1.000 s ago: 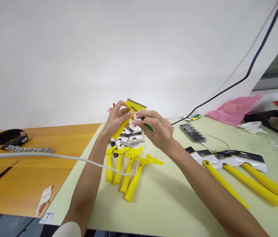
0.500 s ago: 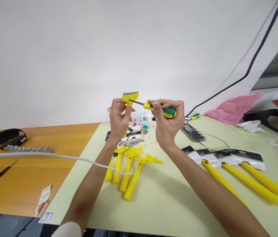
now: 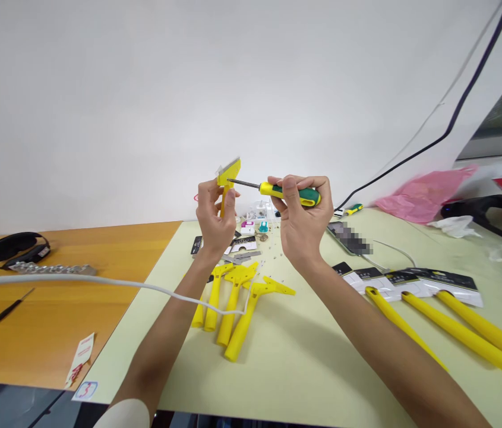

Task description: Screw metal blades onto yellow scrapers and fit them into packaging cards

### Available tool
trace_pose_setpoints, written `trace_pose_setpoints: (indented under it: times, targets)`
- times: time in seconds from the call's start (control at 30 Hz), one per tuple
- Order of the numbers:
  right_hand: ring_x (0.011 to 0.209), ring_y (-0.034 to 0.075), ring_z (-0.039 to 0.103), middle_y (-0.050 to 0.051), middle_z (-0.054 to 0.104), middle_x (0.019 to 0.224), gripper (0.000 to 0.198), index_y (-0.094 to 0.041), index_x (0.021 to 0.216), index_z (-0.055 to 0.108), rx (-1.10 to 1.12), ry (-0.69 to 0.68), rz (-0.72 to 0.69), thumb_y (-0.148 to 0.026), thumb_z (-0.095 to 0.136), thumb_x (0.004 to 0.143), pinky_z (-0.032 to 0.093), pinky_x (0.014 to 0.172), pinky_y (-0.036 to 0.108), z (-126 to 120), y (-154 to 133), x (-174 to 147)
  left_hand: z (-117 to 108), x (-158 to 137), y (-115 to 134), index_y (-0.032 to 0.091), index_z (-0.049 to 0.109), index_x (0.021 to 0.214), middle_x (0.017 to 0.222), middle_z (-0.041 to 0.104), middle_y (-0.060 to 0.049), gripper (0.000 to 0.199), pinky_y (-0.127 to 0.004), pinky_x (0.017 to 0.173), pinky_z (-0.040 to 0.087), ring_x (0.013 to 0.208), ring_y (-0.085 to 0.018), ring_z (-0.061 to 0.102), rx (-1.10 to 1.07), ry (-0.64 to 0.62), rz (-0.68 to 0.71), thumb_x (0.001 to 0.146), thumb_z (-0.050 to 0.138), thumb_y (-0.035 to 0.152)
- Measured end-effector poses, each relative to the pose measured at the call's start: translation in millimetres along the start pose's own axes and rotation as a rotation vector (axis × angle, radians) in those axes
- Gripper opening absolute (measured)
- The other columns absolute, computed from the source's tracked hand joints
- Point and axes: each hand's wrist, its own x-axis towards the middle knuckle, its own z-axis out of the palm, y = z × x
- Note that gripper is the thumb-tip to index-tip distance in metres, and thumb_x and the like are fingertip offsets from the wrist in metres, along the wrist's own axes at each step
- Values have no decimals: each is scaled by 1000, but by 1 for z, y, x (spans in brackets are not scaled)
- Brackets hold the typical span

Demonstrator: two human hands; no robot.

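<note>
My left hand (image 3: 215, 217) is closed around the neck of a yellow scraper (image 3: 228, 173), holding it raised with its metal blade edge at the top. My right hand (image 3: 306, 217) grips the yellow and green handle of a screwdriver (image 3: 292, 193). The screwdriver's shaft points left, and its tip meets the scraper's head; a screw there is too small to make out. Below my hands, several yellow scraper heads with short handles (image 3: 240, 321) lie side by side on the pale tabletop (image 3: 304, 368).
Long yellow handles (image 3: 460, 330) and black-and-white packaging cards (image 3: 433, 282) lie at the right, near a phone (image 3: 349, 238). Flat metal blades (image 3: 244, 255) and tiny screws lie behind the scrapers. A white cable (image 3: 144, 286) crosses in front of my left forearm. A black screwdriver (image 3: 12, 306) lies left.
The scraper in my left hand has turned, so its blade edge now slants up to the right. My right fingers have shifted on the screwdriver handle, its tip still at the head.
</note>
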Motion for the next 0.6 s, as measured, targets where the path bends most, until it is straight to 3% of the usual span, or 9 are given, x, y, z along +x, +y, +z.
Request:
trace_pose_setpoints:
  times: [0.2,0.3,0.4,0.5,0.6]
  targets:
    - [112,22,81,3,70,108,37,-29,103,43,-60,-64,-51,-47,74,103,71,92,39,-1,0,-2,-3,3,1,29,55,120,104,72,-5,26,-25,54,54,96,-20,75,-10,7,-6,106,70,46]
    - [115,22,80,5,73,115,37,-29,107,44,-97,-195,-72,-48,75,103,72,92,38,-3,-2,-3,-6,10,0,30,53,119,100,71,-3,28,-25,54,53,88,-18,72,-50,31,1,106,71,46]
    - [104,20,83,8,76,123,34,-27,112,51,-141,-317,-35,-47,76,102,74,88,35,-5,-2,-4,-13,16,0,29,52,117,99,71,-2,27,-25,55,54,81,-15,70,-58,45,-10,106,72,44]
    - [93,19,85,8,78,126,30,-24,115,60,-161,-336,-33,-44,78,101,75,84,34,-6,-2,-5,-19,21,-3,28,54,116,105,71,-4,29,-25,57,54,90,-18,73,-31,59,-11,104,74,46]
    - [96,21,85,8,80,125,25,-23,117,67,-184,-319,-105,-38,79,101,75,86,36,-7,-2,-6,-21,22,-6,28,56,118,110,70,-6,30,-25,58,54,96,-19,75,-3,55,-6,103,74,47]
